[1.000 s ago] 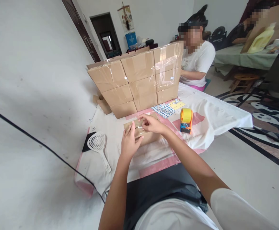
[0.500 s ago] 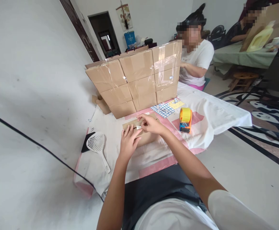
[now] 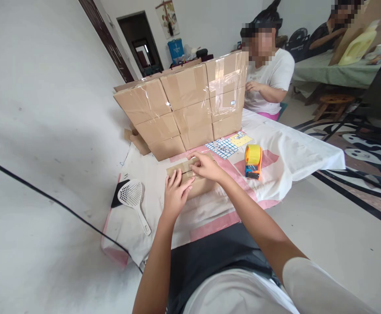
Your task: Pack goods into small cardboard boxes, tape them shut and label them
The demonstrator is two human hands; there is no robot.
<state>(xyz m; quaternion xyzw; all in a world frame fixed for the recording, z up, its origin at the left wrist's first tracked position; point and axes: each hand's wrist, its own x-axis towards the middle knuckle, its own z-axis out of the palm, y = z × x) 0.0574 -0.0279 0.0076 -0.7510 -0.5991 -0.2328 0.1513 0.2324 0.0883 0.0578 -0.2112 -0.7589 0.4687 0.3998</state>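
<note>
A small cardboard box lies on the cloth in front of me, with a strip of clear tape over its top seam. My left hand rests on the left part of the top, open, fingers spread. On the right side, my right hand touches the top by the tape, fingers bent and apart; its fingertips are partly hidden. An orange and blue tape dispenser with a yellow roll stands to the right. Left of the box lies a white slotted skimmer, partly over a flat black object.
Behind the box rises a wall of taped cartons. A blue-grid sheet and a yellow sheet lie before it on the white and pink tablecloth. Another person sits beyond; a black cord runs at left.
The white, shiny piece between my hands no longer shows, and the tape looks flatter on the box. Both hands stay nearly in place. The seated person's hand shows more beside the cartons.
</note>
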